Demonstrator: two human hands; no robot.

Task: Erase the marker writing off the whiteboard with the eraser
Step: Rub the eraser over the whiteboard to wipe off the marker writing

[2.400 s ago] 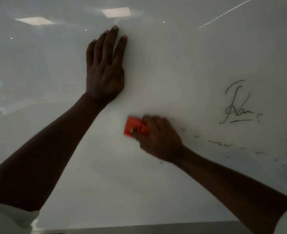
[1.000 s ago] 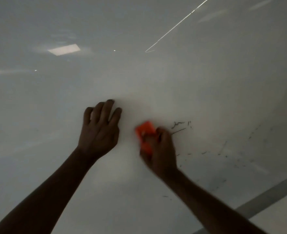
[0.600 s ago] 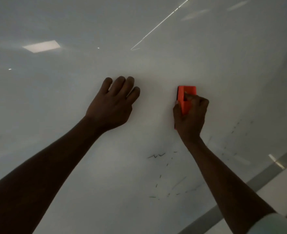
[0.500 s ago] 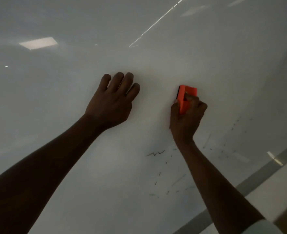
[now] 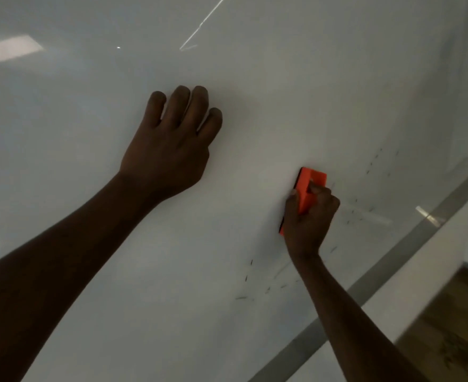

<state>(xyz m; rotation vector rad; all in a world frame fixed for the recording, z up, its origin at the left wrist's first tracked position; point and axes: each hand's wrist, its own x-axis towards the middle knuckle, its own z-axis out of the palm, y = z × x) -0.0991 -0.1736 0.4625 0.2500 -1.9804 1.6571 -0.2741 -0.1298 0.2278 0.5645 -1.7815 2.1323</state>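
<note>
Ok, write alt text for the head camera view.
A right hand presses an orange eraser against a whiteboard, with small marker flecks left below and beside it. The left hand rests on the board.

Whiteboard point(image 5: 255, 92): fills nearly the whole view; its bottom edge runs diagonally across the lower right corner.
Left hand point(image 5: 169, 150): pressed against the whiteboard near its middle, left of the eraser and higher up.
Right hand point(image 5: 308, 216): on the whiteboard to the right of the left hand and lower, wrapped round the eraser.
Eraser point(image 5: 307, 188): against the whiteboard, its upper end above the right hand's fingers.
Marker specks point(image 5: 252, 282): scattered below and to the right of the right hand, towards the bottom edge.
Floor point(image 5: 453, 340): beyond the bottom edge, in the lower right corner.
</note>
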